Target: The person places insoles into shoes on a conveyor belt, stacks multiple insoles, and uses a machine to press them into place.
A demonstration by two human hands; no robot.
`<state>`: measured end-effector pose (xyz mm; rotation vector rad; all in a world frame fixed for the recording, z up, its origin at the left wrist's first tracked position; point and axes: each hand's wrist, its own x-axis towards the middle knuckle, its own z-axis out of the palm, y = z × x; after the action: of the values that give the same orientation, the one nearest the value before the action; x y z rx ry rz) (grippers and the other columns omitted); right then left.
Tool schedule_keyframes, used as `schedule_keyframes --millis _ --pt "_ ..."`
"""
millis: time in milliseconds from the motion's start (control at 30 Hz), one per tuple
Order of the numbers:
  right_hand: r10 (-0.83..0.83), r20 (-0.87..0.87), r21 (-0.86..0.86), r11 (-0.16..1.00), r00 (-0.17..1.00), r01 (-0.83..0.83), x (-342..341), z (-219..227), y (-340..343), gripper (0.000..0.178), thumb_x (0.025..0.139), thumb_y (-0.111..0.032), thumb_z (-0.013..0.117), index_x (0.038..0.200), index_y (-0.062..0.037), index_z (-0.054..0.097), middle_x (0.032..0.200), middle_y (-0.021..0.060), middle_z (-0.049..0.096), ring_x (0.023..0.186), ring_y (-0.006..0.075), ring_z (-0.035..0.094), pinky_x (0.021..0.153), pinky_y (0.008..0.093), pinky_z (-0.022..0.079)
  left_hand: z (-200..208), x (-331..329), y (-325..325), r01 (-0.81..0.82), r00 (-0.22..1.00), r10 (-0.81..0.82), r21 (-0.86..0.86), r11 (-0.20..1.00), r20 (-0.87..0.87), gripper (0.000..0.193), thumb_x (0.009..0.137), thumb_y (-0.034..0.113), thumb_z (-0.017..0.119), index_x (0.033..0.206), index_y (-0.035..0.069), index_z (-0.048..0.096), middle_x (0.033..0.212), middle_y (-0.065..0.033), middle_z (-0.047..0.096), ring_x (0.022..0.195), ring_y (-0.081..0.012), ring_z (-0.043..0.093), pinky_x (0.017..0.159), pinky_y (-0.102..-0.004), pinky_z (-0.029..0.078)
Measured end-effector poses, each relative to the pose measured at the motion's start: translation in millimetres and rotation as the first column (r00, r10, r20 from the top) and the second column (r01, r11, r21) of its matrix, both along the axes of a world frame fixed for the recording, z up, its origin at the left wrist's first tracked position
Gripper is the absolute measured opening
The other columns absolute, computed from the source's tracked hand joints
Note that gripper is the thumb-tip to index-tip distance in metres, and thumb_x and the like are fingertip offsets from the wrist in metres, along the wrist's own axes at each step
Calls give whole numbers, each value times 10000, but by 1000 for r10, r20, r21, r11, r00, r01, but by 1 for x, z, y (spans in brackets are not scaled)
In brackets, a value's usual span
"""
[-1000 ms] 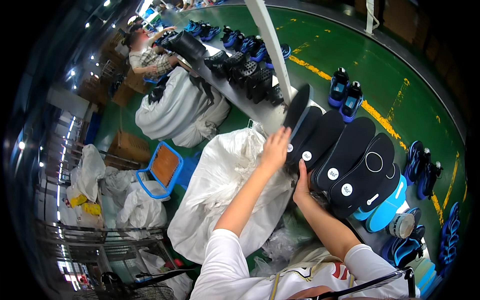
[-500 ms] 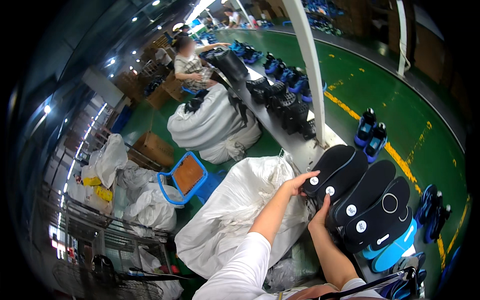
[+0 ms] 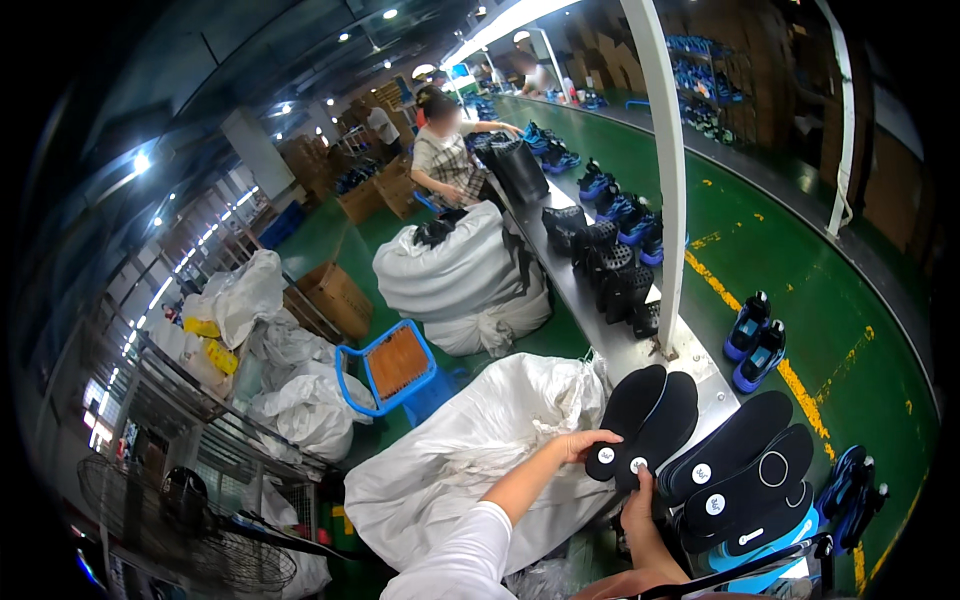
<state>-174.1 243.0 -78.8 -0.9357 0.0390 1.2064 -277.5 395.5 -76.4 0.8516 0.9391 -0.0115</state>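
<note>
A pair of black insoles [image 3: 668, 418], each with a round white mark at the heel, is held up side by side over the bench edge. My left hand [image 3: 588, 444] pinches the left insole by its heel. At the right insole's heel, my right hand [image 3: 638, 500] grips with the thumb on top and the other fingers hidden beneath. Just right of my hands lie stacks of black insoles [image 3: 735, 440], with light-blue insoles [image 3: 775, 545] at the near end. Below my left forearm bulges a large white woven sack [image 3: 450, 465].
A white post [image 3: 668, 200] rises from the metal bench [image 3: 700, 365]. Black shoe forms [image 3: 610, 265] line the bench, and shoes [image 3: 757, 345] sit on the green conveyor [image 3: 800, 290]. A blue stool [image 3: 398, 365], another full sack [image 3: 460, 270] and a seated co-worker [image 3: 445, 150] are farther left.
The pair of insoles has moved left and down in view, away from the stacks, with both hands still on it. The whole view has shifted, so the bench and stool appear lower.
</note>
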Motion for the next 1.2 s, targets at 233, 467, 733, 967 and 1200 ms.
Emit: schedule_keyframes --millis 233,467,733,967,1200 --pt "170 294 6 984 941 -180 -1 7 -14 930 624 -269 635 1310 -27 55 1340 140 124 1202 253 199 977 328 173 -11 -22 -48 -384 896 412 -176 906 166 368 702 293 605 945 23 546 880 -92 600 757 -190 590 723 -322 481" --pt "432 686 83 754 586 -652 -23 118 -62 1119 572 -319 706 1285 37 -80 1330 252 51 1251 300 79 1007 335 111 76 -114 -154 -636 651 624 -137 759 432 321 726 193 547 971 -14 538 930 -121 588 845 -227 576 775 -335 456" --pt "-88 894 367 706 439 -606 89 233 -167 1182 489 -325 716 1293 20 -81 1333 256 8 1257 344 4 1005 400 53 224 16 -236 -514 603 113 277 812 790 635 618 246 604 1140 -50 396 1087 -183 495 982 -285 508 861 -357 404" --pt "-193 910 297 920 366 -256 229 261 -392 1131 519 -293 688 1308 -16 -73 1364 172 -25 1262 253 -14 1005 350 49 230 197 -385 12 690 -226 301 953 688 455 603 106 649 1012 -31 503 952 -112 557 866 -207 552 771 -306 442" --pt "-372 780 111 874 503 474 210 210 -624 1014 502 -168 595 1326 -30 21 1320 159 212 1201 252 276 982 327 218 169 307 -592 679 585 -459 -93 729 668 408 686 191 595 1034 4 493 941 -82 548 876 -170 526 757 -286 428"
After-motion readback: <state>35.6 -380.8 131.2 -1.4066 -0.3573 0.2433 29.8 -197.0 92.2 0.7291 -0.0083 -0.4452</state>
